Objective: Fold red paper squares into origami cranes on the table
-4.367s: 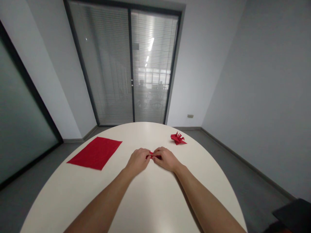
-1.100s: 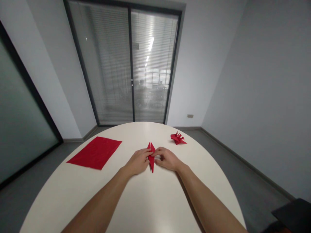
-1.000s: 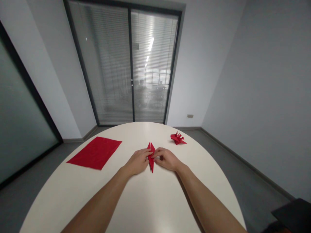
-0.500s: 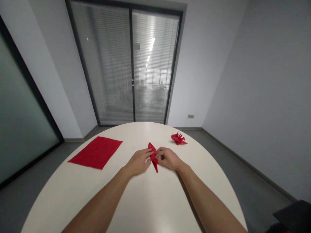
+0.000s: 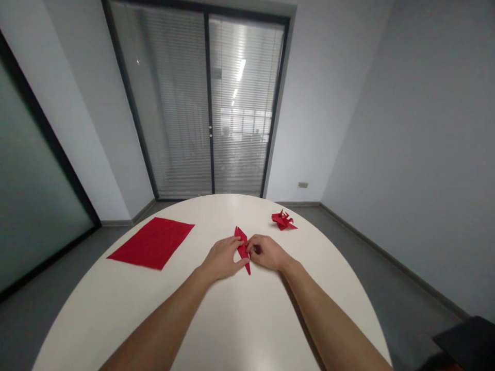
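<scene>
A folded piece of red origami paper (image 5: 242, 251), long and pointed at both ends, lies on the table in front of me. My left hand (image 5: 223, 257) rests against its left side, fingertips on top of the paper and thumb across the lower part. At the right edge, my right hand (image 5: 266, 251) has its fingers curled in a pinch at the middle of the paper. The exact fold between the fingertips is hidden.
The round white table (image 5: 228, 319) carries a flat red paper sheet (image 5: 154, 243) on the left. Several folded red paper cranes (image 5: 283, 220) sit clustered at the back right. A dark object (image 5: 467, 340) is at the lower right, beyond the table's edge.
My left thumb has moved right, onto the lower part of the folded paper. My right hand stays at the paper's right edge with nearly the same pinch.
</scene>
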The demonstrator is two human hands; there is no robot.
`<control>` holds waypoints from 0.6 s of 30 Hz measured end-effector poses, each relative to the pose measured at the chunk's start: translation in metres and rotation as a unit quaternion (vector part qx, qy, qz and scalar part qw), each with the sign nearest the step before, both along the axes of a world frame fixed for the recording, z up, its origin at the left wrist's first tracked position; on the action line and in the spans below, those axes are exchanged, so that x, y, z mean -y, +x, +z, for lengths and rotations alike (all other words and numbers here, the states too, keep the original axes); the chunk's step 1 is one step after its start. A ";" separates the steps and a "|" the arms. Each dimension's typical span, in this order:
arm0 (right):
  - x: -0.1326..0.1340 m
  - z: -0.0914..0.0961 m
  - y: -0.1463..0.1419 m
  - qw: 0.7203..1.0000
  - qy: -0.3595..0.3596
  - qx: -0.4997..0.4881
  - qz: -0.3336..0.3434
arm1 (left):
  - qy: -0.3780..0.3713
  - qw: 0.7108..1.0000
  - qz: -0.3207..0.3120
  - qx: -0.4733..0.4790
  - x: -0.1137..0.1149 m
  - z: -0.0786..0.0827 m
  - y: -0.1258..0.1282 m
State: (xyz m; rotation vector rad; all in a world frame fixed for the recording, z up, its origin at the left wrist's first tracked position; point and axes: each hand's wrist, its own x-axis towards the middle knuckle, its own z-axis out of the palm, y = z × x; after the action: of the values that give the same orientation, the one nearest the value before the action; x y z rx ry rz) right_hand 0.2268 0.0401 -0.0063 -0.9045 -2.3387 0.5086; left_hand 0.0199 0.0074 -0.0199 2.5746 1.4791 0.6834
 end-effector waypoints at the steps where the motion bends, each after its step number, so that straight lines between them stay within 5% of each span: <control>1: 0.000 0.000 0.000 1.000 0.000 0.001 -0.002 | -0.004 1.000 0.003 -0.001 0.001 0.000 0.000; 12: -0.002 -0.006 -0.002 1.000 -0.004 0.003 -0.014 | -0.069 0.997 -0.013 -0.017 0.002 -0.003 0.001; 18: -0.003 -0.010 -0.003 1.000 -0.003 -0.016 -0.010 | -0.029 0.999 -0.021 0.015 0.003 0.002 -0.003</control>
State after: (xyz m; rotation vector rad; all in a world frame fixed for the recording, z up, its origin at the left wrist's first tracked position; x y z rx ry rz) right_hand 0.2242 0.0428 -0.0162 -0.9147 -2.2990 0.5181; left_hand 0.0168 0.0040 -0.0179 2.5339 1.4098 0.6619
